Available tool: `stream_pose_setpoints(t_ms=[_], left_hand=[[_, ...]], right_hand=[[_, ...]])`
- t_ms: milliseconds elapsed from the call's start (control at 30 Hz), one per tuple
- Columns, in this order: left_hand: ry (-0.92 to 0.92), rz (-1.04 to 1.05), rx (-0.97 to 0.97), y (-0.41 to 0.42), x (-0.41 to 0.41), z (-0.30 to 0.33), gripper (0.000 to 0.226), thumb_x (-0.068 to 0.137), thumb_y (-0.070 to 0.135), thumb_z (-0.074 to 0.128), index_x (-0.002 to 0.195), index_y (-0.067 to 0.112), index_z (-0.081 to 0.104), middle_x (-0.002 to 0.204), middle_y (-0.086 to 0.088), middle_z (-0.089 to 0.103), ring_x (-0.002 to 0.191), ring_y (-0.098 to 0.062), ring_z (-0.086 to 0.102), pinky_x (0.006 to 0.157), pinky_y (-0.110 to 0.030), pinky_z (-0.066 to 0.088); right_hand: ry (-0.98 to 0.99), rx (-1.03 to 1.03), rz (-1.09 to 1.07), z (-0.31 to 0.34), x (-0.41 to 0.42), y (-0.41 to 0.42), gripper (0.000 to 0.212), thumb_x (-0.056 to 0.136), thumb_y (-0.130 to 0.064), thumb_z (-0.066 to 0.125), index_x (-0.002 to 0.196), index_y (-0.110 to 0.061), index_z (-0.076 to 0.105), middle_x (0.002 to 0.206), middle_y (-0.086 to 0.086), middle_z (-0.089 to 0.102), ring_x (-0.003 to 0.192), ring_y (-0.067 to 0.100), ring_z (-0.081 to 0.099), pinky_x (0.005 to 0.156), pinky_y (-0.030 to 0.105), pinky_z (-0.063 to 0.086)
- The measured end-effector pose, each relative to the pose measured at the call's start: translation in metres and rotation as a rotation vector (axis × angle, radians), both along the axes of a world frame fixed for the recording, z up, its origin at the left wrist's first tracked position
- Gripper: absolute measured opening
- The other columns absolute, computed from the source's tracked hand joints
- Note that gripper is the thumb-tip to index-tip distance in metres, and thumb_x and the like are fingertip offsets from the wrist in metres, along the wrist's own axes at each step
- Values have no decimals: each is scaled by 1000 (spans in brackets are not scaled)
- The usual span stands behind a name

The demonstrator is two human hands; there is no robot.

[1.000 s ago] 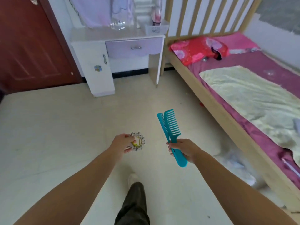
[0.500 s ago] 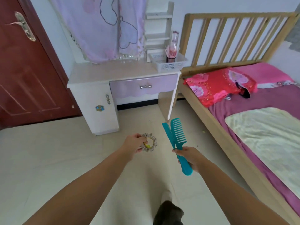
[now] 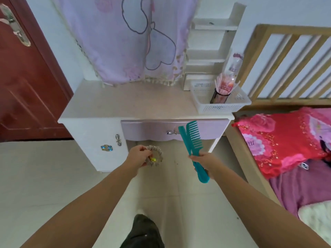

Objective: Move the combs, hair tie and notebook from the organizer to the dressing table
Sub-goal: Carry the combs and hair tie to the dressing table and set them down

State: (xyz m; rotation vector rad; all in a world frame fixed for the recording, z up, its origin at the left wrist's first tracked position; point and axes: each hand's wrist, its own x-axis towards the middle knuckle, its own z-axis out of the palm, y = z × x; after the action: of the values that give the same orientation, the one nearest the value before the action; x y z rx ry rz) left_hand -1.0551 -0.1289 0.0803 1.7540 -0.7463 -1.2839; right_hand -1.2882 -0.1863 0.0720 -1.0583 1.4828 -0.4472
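**Combs and hair tie nearly at the dressing table**

Hands both loaded, walking up to the drop-off. Right hand (image 3: 201, 161) wrapped tight round the handles of two teal combs (image 3: 192, 140), teeth pointing up, held together as a pair in front of the purple drawer (image 3: 172, 129). Left hand (image 3: 138, 157) pinching the hair tie (image 3: 155, 155) between thumb and fingers, hanging lower, level with the knee gap under the table. Nothing set down yet. Notebook nowhere in view, so probably a second trip.

Tips for landing this well, just my read:
- Aim for the bare stretch of the dressing table (image 3: 125, 102) top, left of the white basket (image 3: 222, 104).
- Stay clear of the fringed curtain (image 3: 125, 42) hanging over the back edge.
- Lift both hands above the tabletop edge first, not into the drawer front.
- Lay combs flat rather than dropping, otherwise likely to skid or split apart.
- Drop hair tie beside them, not on the teeth.
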Motion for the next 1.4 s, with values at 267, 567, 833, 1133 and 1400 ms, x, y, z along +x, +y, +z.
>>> stream_pose_setpoints(t_ms=[267, 567, 833, 1133, 1400], left_hand=[[-69, -108, 9, -232, 74, -26, 17, 81, 3, 57, 67, 11, 53, 69, -11, 58, 58, -18, 50, 55, -27, 43], [-79, -231, 185, -390, 97, -54, 12, 79, 5, 57, 70, 12, 53, 86, -16, 58, 77, -27, 54, 75, -38, 51], [-304, -322, 155, -410, 110, -90, 26, 82, 21, 60, 106, 11, 56, 96, -5, 55, 84, -18, 51, 73, -27, 41], [-1105, -831, 31, -365, 161, -129, 72, 91, 55, 23, 147, 19, -5, 159, -2, -9, 145, -19, -11, 119, -40, -3], [-1152, -896, 81, -362, 160, -136, 72, 90, 57, 12, 144, 20, -17, 157, -3, -21, 142, -19, -24, 117, -42, -10]], right_hand=[[100, -49, -78, -35, 96, -202, 18, 83, -16, 67, 93, -1, 64, 74, 9, 60, 65, 22, 54, 72, 37, 45], [213, 49, -159, -58, 154, -322, 23, 80, -20, 69, 93, -1, 67, 76, 7, 59, 58, 13, 50, 52, 25, 37], [358, 12, -123, -75, 160, -344, 36, 81, -22, 66, 58, -15, 40, 61, 3, 44, 56, 19, 45, 56, 26, 37], [605, -128, 50, -77, 135, -357, 29, 86, -24, 59, 108, -6, 53, 104, 11, 61, 84, 23, 54, 68, 29, 39], [719, -181, 108, -76, 131, -344, 40, 88, -32, 56, 117, -7, 47, 114, 14, 53, 103, 30, 53, 81, 38, 46]])
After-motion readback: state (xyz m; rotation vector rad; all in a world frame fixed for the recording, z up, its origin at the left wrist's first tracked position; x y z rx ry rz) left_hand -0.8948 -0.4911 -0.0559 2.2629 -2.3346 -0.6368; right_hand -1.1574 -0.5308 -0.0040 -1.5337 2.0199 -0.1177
